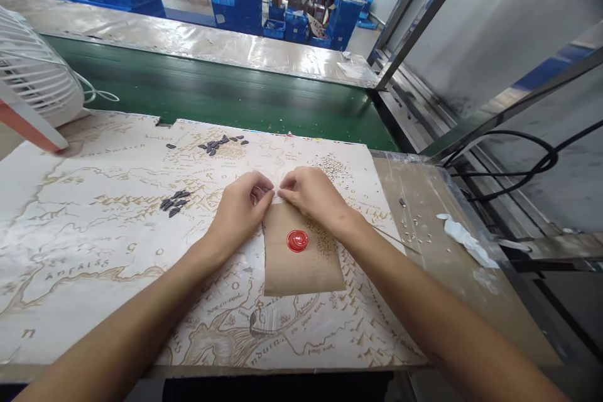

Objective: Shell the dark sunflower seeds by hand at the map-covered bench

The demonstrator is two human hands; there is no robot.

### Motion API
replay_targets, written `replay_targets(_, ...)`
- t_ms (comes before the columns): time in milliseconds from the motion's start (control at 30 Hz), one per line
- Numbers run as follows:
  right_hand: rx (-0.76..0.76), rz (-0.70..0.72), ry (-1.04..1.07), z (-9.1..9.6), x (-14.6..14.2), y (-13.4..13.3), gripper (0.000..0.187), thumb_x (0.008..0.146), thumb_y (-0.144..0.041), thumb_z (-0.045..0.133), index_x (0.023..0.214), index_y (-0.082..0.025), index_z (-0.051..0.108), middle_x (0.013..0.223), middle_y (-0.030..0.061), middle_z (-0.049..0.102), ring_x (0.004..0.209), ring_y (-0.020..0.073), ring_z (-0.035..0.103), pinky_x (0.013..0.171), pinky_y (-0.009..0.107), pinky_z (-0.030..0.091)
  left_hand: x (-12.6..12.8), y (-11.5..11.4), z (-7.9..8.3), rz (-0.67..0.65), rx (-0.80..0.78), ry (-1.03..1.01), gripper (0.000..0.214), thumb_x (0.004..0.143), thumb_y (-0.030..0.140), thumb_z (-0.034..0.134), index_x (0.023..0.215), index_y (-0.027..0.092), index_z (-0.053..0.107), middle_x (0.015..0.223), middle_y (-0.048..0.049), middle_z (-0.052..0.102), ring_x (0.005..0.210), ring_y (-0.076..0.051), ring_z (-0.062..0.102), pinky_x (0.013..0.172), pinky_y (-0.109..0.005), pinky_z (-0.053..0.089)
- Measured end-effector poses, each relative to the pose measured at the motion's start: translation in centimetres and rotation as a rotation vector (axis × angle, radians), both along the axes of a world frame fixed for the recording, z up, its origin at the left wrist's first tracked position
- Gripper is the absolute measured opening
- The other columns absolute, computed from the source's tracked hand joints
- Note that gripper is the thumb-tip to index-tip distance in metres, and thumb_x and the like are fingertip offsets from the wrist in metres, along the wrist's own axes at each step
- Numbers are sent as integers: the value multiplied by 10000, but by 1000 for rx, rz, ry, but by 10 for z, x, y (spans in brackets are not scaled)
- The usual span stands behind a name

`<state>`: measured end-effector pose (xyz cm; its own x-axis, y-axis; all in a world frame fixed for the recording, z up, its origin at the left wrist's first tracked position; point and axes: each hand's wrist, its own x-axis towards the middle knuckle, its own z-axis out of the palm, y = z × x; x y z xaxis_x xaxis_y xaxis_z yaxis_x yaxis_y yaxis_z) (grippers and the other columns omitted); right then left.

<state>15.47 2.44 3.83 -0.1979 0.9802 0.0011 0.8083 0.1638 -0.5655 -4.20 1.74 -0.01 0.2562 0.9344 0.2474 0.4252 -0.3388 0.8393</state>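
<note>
Map sheet (117, 232): right hand (308, 193) partly hides brown paper (282, 273).

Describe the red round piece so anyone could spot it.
Find the map-printed sheet, then the brown paper on it. Near the paper's middle sits the red round piece, glossy and bright, unlike the tiny specks to its right.

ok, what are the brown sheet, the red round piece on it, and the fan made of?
Brown sheet: probably kraft paper or thin card; plain tan, matte, no sheen.
Red round piece: glossy, likely plastic, given the bright highlights; glaze or wax can't be ruled out.
Fan: likely hard molded plastic; smooth white slatted grille.
</note>
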Motion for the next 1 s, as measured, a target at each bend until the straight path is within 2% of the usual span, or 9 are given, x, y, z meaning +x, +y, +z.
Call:
replay_targets(133, 27, 10, -51, -3, -2, 2, 148, 984, -166, 765, 886, -207, 870, 903, 75, 858, 815, 233, 746, 750, 356, 476, -1, 2, -7, -34, 8, -77, 59, 987, 183, 686, 977, 229, 722, 874, -13, 739, 776, -190, 659, 730, -358, 533)
replay_targets(233, 51, 35, -91, -4, -3, 3, 178, 975, -135, 737, 859, -213, 848, 951, 88, 861, 871, 253, 750, 773, 364, 469, 1, 2, -10, 8, 4, -120, 47, 978, 190, 692, 958, 227, 712, 881, -17, 746, 779, -188, 663, 730, -354, 542)
replay_targets(333, 77, 51, -122, -5, -6, 5, 206, 934, -93, 696, 799, -213, 795, 930, 92, 835, 842, 249, 711, 745, 364, 431, 1, 2, -10, 61, 4, -145, 42, 975, 185, 693, 967, 225, 704, 914, -23, 760, 789, -183, 668, 746, -346, 556)
replay_targets(467, 90, 63, -111, -3, -7, 8, 149, 865, -105, 706, 763, -210, 735, 871, 67, 795, 786, 218, 654, 708, 349, 404, 0, 1, -11, 56, 8, -138, 78, 986, 158, 671, 997, 224, 710, 922, -21, 757, 799, -179, 672, 756, -339, 554)
replay_targets(533, 59, 53, -27, -2, -3, 7, 108, 881, -169, 703, 789, -208, 743, 809, 40, 770, 741, 193, 640, 683, 331, 424, -1, 0, -11, 26, 33, -127, 100, 1004, 153, 659, 1013, 228, 724, 932, -22, 762, 813, -183, 678, 764, -342, 553)
replay_targets(700, -159, -21, 476, 4, 10, -2, 138, 840, -324, 758, 790, -196, 775, 639, -19, 648, 602, 139, 520, 595, 312, 386, 1, -3, -10, -65, 123, -113, 106, 1035, 171, 689, 1060, 230, 773, 1006, -34, 810, 885, -198, 725, 823, -361, 567)
replay_targets(833, -222, -51, 547, 0, 17, -8, 175, 812, -363, 798, 753, -200, 777, 561, -47, 568, 558, 116, 444, 560, 302, 326, 3, -6, -10, -80, 140, -137, 75, 1042, 189, 724, 1051, 235, 783, 1007, -35, 820, 880, -203, 736, 818, -364, 566)
replay_targets(1000, -273, -57, 622, -5, 18, -11, 194, 817, -385, 826, 772, -197, 810, 580, -43, 588, 562, 110, 444, 541, 290, 305, 4, -8, -10, -112, 182, -119, 68, 1052, 174, 720, 1037, 228, 757, 971, -26, 789, 851, -185, 706, 807, -349, 554)
